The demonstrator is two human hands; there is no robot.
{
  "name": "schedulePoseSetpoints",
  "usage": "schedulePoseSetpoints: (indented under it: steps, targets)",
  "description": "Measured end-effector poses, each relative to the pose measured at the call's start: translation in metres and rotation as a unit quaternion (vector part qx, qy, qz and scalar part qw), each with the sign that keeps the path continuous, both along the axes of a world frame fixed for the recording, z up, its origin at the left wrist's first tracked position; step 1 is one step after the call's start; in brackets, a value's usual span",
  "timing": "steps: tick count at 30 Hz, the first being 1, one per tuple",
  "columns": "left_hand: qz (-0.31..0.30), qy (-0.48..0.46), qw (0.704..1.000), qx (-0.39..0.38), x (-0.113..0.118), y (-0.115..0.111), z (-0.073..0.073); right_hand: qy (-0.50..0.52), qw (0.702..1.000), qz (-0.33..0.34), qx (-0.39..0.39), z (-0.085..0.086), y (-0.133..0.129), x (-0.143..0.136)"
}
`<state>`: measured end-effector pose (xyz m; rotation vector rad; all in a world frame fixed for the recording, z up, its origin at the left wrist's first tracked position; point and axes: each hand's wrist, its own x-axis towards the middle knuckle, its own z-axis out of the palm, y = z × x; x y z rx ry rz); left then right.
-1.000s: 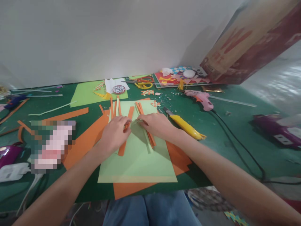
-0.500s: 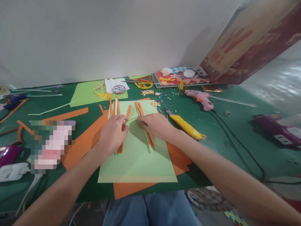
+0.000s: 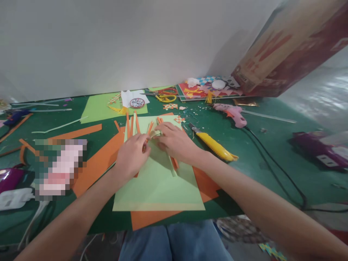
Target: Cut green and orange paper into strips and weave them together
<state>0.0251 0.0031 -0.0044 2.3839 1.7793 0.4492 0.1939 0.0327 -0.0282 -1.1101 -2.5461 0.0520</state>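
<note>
A light green paper sheet [image 3: 160,192] lies in front of me on larger orange sheets [image 3: 102,156]. My left hand [image 3: 133,154] is closed over its left part, with an orange paper strip [image 3: 150,127] pinched between thumb and fingers. My right hand [image 3: 176,143] is bent over the upper right part, its fingertips closed on a pale green paper strip [image 3: 156,133] that reaches toward the left hand. More orange strips [image 3: 131,125] and pale strips lie beyond the left hand. Under the right hand lie another orange strip [image 3: 174,163] and a pale strip, partly covered.
A yellow utility knife [image 3: 216,145] lies right of the sheet. Beyond it rest a pink glue gun [image 3: 232,114] with a black cable and yellow-handled scissors [image 3: 165,98]. A blurred-out object [image 3: 61,170] and a white plug [image 3: 16,198] lie at left. A cardboard box [image 3: 282,54] stands back right.
My right hand has moved slightly up and left, its fingertips now nearer my left hand with the pale strip. The orange strip at my left hand has been lifted and tilted.
</note>
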Motion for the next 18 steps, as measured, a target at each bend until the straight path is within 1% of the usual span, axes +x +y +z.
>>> schedulePoseSetpoints:
  steps: [3,7,10,15,18]
  targets:
    - [-0.004,0.007,1.0,0.004,0.0,0.0,0.0,0.021,0.999,0.033,-0.001,-0.007,0.002,0.0]
    - [-0.001,0.003,1.0,-0.004,0.0,0.0,0.001,0.043,0.999,0.027,-0.001,-0.01,0.004,0.0]
    - [0.009,0.001,1.0,-0.01,0.0,-0.001,0.002,0.072,0.997,0.02,0.019,-0.008,0.004,-0.001]
    - [0.011,0.038,0.999,-0.015,0.002,-0.001,0.002,0.131,0.99,0.021,0.048,-0.002,0.002,0.0]
    - [0.029,0.021,0.999,-0.02,0.003,-0.001,0.002,0.171,0.982,0.038,0.075,0.003,0.0,0.001]
